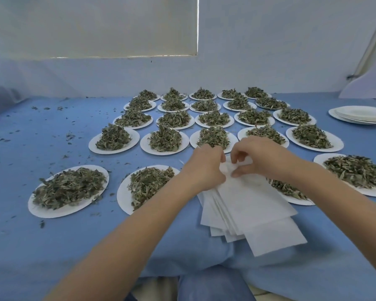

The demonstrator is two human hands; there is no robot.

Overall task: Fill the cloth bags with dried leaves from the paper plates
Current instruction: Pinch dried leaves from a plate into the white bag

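Head cam, fwd-down, close over table [52,246]

Both hands [228,164] at top edge of stacked cloth bags [248,205], among leaf-heaped paper plates [113,139].

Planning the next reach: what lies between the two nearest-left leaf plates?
Head view: only blue table cloth with small leaf crumbs between the near-left plate and its right neighbour. They do not touch.

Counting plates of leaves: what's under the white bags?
The bags cover part of one plate; some leaves show. More underneath can't be seen.
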